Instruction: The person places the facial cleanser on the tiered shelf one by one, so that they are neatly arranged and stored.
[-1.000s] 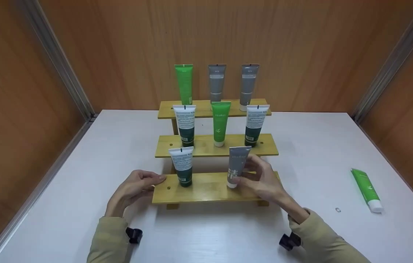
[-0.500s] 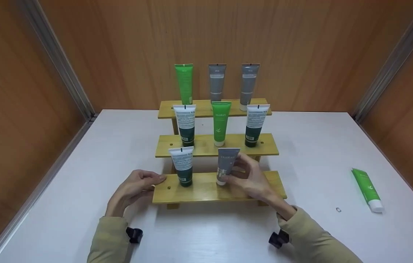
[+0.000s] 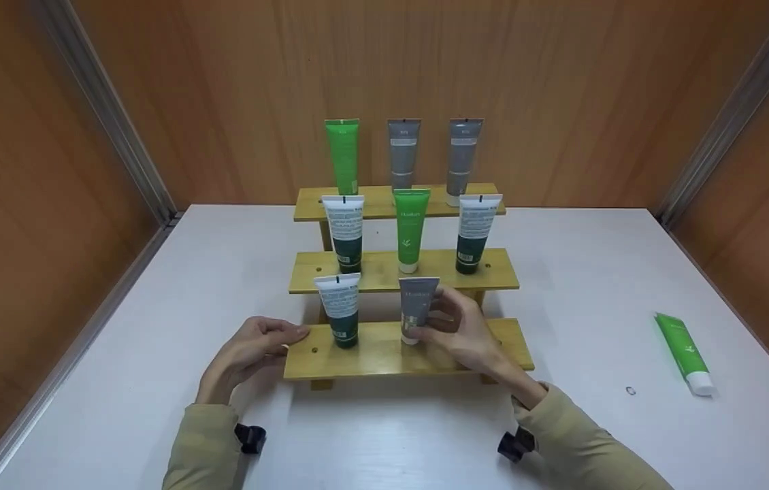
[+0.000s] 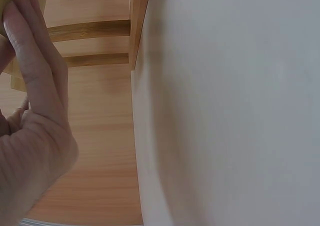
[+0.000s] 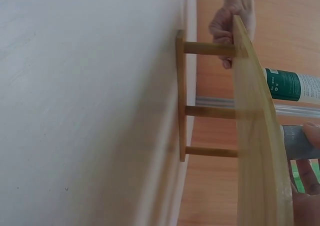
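A three-tier wooden display stand stands on the white table. At its bottom-left corner my left hand grips the board, thumb on top and fingers underneath. My right hand pinches a grey squeeze tube upright at about the middle of the bottom tier. In the right wrist view the grey tube's cap end meets or nearly meets the board. To its left stands a white and dark green tube.
On the middle tier a green tube stands between two white-green tubes. The top tier bears one green tube and two grey tubes. A green tube and a small ring lie on the right of the table.
My right hand has moved left along the bottom tier with the grey tube, from right of centre to about the middle. The left hand has stayed on the stand's corner.
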Tool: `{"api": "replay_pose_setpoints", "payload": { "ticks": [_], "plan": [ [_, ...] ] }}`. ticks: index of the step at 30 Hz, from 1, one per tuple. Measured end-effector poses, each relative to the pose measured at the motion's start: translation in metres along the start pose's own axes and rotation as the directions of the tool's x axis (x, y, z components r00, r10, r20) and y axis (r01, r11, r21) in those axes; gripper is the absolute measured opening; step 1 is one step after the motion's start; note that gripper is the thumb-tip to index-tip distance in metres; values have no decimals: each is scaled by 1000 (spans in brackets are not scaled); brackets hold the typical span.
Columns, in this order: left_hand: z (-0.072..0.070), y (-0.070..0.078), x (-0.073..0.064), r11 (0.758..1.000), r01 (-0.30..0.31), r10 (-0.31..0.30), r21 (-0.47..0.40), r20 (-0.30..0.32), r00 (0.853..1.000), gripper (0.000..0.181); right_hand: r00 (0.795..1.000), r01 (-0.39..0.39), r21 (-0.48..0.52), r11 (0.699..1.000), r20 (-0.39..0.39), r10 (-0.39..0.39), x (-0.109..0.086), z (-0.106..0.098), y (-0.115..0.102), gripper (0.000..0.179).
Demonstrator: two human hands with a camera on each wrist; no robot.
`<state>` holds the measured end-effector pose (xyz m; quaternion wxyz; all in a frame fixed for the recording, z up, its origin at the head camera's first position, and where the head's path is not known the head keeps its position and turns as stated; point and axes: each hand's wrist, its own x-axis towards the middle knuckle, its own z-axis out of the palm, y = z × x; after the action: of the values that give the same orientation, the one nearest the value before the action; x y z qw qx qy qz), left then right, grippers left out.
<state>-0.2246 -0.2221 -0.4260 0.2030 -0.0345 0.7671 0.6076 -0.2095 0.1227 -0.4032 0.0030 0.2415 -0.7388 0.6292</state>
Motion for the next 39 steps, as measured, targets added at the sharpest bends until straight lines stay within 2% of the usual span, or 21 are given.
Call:
{"api": "replay_pose_setpoints", "payload": {
  "ticks": [8, 13, 21, 24, 28, 34, 39],
  "plan": [
    [-1, 0, 0, 1000, -8, 8, -3, 13, 1000, 33, 1000, -19, 10, 1000, -18, 19, 2, 1, 2, 56],
    [0, 0, 0, 1000, 7, -7, 7, -12, 1000, 35, 1000, -21, -2, 1000, -15, 21, 3, 1, 3, 52],
    [0, 1, 0, 1000, 21, -21, 14, -21, 1000, 38, 1000, -11, 19, 1000, -8, 11, -2, -5, 1, 56],
    [1, 1, 0, 1000, 27, -26, 14, -22, 999, 39, 1000, 25, 30, 999, -5, -25, -8, -11, 0, 53],
    [0, 2, 0, 1000, 17, -16, 9, -16, 1000, 37, 998, 69, -20, 997, -10, -69, -16, -26, -2, 47],
    [-1, 1, -1, 1000, -15, 15, -4, 11, 1000, 36, 993, 91, -90, 992, -69, -97, -26, -53, -2, 41],
    [0, 0, 1, 1000, -3, 3, 12, -9, 1000, 40, 983, 137, -105, 985, -110, -148, -35, -72, 3, 34]
  ]
}}
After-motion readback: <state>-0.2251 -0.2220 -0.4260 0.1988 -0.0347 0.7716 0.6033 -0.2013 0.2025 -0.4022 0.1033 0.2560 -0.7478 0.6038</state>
